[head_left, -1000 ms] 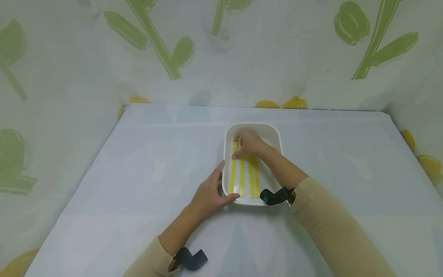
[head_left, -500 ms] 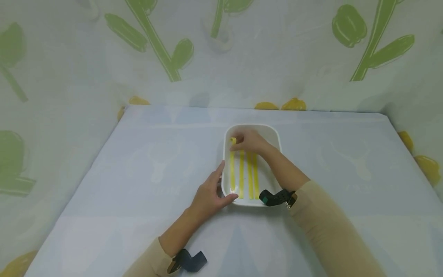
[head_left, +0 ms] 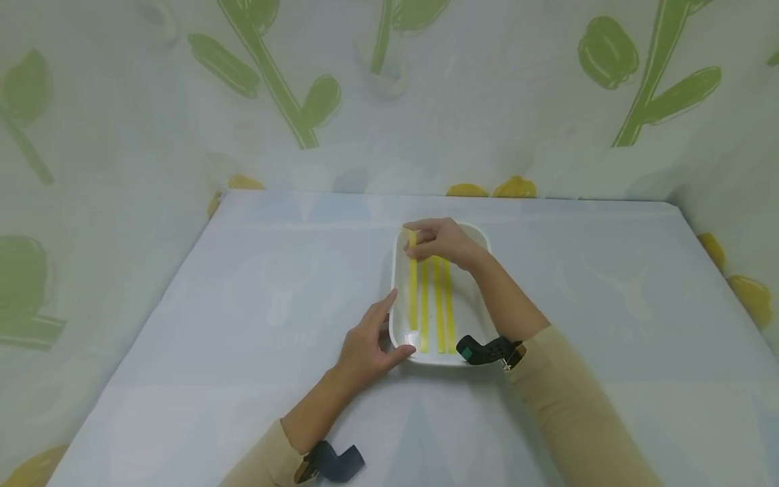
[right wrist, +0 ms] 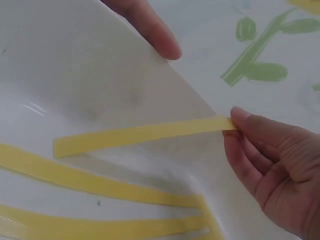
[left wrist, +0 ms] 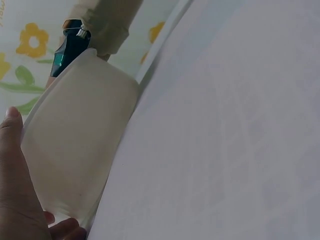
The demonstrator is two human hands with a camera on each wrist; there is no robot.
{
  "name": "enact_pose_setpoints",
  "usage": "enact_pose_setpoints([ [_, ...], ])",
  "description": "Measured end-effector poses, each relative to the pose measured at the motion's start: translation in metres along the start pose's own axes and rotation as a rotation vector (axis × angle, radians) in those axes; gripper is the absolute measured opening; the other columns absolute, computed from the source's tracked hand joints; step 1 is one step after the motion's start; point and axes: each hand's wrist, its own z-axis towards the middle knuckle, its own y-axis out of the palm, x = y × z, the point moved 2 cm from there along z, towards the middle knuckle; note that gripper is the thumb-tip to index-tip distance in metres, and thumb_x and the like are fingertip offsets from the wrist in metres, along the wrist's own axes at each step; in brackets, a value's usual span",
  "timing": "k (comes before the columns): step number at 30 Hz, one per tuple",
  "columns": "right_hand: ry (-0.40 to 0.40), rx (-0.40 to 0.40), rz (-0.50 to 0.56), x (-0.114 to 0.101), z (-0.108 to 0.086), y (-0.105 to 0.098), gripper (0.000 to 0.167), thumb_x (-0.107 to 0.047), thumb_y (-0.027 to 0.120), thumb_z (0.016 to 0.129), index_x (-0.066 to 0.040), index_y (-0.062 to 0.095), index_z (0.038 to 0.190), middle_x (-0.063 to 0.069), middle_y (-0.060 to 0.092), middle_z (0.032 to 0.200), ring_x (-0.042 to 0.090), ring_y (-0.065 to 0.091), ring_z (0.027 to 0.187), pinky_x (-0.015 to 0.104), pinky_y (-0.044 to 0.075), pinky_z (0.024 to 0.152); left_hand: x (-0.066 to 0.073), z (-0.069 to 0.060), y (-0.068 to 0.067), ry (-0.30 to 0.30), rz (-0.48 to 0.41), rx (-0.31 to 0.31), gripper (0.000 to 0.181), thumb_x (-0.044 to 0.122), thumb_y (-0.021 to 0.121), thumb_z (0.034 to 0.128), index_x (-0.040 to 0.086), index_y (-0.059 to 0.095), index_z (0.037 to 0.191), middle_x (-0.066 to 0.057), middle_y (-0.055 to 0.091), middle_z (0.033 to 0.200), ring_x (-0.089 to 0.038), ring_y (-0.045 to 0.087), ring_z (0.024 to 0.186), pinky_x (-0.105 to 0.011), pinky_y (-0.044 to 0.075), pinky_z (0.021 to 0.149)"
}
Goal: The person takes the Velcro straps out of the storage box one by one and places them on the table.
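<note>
In the head view my right hand pinches one end of a flat yellow strip over the left side of a white rectangular tray. The right wrist view shows that strip stretched out from thumb and fingertips, raised off the tray floor. Several similar yellow strips lie lengthwise on the bottom, roughly side by side. My left hand holds the tray's near left corner, thumb over the rim. The left wrist view has that hand against the tray's outer wall, some fingers low down.
The tray stands on a table covered with a pale cloth. Behind the table's far edge hangs a light curtain or sheet with green and yellow plant prints. Dark devices sit on both wrists.
My right hand has lifted the leftmost strip by its far end and moved it slightly up and away; its near end has come off the tray's front. The left hand stays at the corner.
</note>
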Motion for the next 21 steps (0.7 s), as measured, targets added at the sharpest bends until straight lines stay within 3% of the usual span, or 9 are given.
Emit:
enact_pose_setpoints([
  [6,-0.068,-0.018,0.033,-0.011,-0.004,-0.007,0.056,-0.009,0.073,0.082,-0.006,0.053,0.134,0.016,0.065,0.118,0.022,0.067,0.097,0.036,0.056,0.085,-0.005,-0.001,0.002,0.007,-0.128,0.028,0.086,0.065,0.052,0.0842,0.004,0.038,0.143,-0.019,0.054,0.128,-0.025,0.066,0.099,-0.031,0.057,0.083],
  [12,-0.092,0.012,0.014,-0.022,-0.009,-0.019,0.06,-0.006,0.074,0.08,-0.011,0.052,0.136,0.01,0.057,0.132,0.019,0.065,0.092,0.026,0.053,0.085,-0.006,0.002,0.0,0.016,-0.204,0.04,0.083,0.059,0.056,0.0853,-0.002,0.04,0.14,-0.021,0.054,0.126,-0.028,0.067,0.095,-0.034,0.057,0.081],
  [21,-0.112,-0.09,0.128,-0.041,-0.031,-0.049,0.074,0.005,0.069,0.08,-0.012,0.038,0.145,0.008,0.041,0.147,0.018,0.066,0.079,0.027,0.052,0.087,-0.005,0.005,-0.001,0.038,-0.1,0.05,0.082,0.062,0.05,0.0873,0.002,0.04,0.141,-0.019,0.055,0.125,-0.025,0.066,0.095,-0.03,0.058,0.079],
])
